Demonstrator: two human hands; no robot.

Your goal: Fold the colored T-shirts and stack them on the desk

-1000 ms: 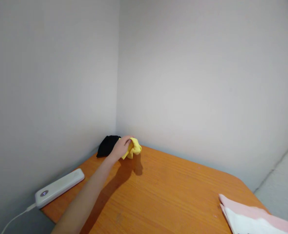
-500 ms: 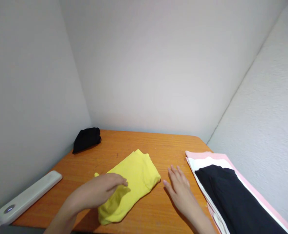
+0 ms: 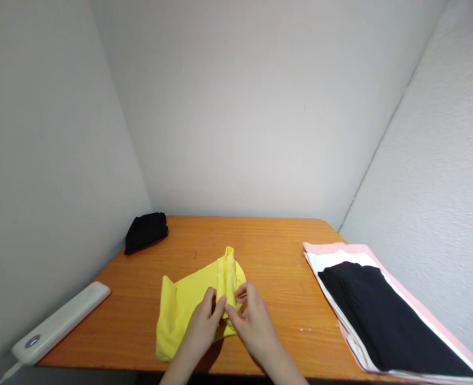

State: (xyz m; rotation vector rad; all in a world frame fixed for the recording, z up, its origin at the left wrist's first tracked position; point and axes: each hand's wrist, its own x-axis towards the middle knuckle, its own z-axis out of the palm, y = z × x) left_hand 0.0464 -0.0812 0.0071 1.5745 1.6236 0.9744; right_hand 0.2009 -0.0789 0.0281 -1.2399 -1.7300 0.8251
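Note:
A yellow folded cloth garment [image 3: 192, 295] lies on the wooden table in front of me, its exact kind not clear. Its right end is bunched up into a standing fold. My left hand [image 3: 205, 321] pinches this fold from the left, thumb and fingers closed on the fabric. From the other side my right hand [image 3: 251, 319] grips the same fold, with its thumb close to the left thumb. The garment's left end stays folded over and slightly raised. Parts of the fabric under both hands are hidden.
On the right lies a stack of folded pink and white cloth [image 3: 332, 259] with a black folded garment [image 3: 380, 315] on top. A black cloth bundle [image 3: 146, 233] sits at the back left. A white corded device [image 3: 63, 322] rests along the left table edge [image 3: 111, 337]. Walls enclose the table.
Both hands have come together at the yellow garment's right end and taken hold of it. That end, flat before, is now folded inward. The view has shifted slightly.

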